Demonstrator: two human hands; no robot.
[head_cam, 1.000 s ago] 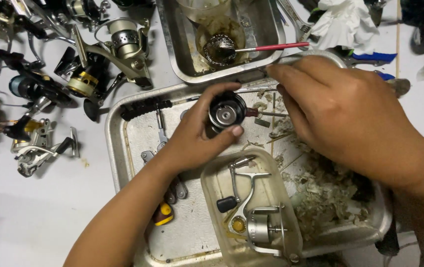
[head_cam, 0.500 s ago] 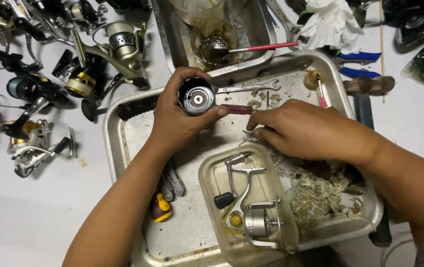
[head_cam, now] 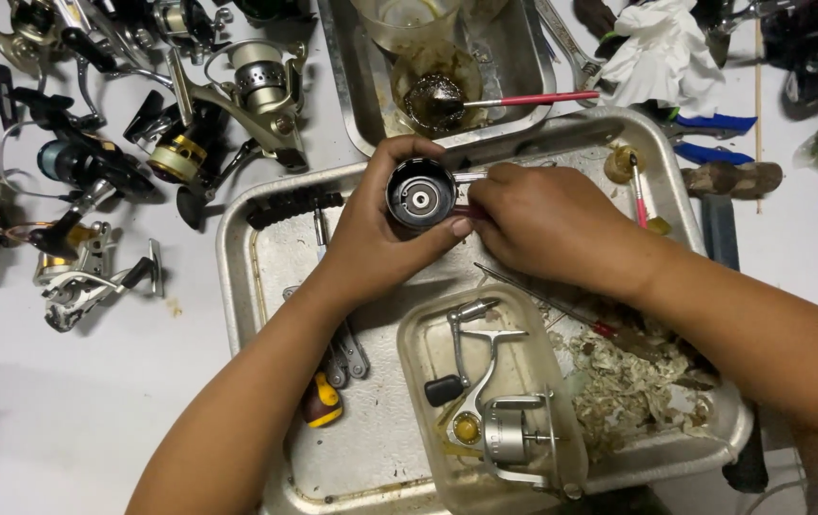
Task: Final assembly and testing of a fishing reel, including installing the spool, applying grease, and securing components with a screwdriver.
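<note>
- Dented rectangular metal tray [head_cam: 266, 286], on white bench [head_cam: 75, 410].
- Left hand [head_cam: 371, 238], clasping round black reel spool [head_cam: 420, 195] above the tray's far edge, open end facing the camera.
- Right hand [head_cam: 547, 224], fingertips pinched at spool's side.

At the centre of the frame the round reel part [head_cam: 420, 195] is black with a silver middle, above a dull silver metal tray [head_cam: 266, 286]. The brush [head_cam: 533, 98] at the top has a pink-red handle, the crumpled rag [head_cam: 662, 48] at upper right is white, and the pliers [head_cam: 709, 138] below it have blue grips. In the lower middle a silver reel [head_cam: 504, 420] with a black knob lies in a clear tub [head_cam: 419, 343], and the small tool [head_cam: 321, 401] to its left is yellow and black.
</note>
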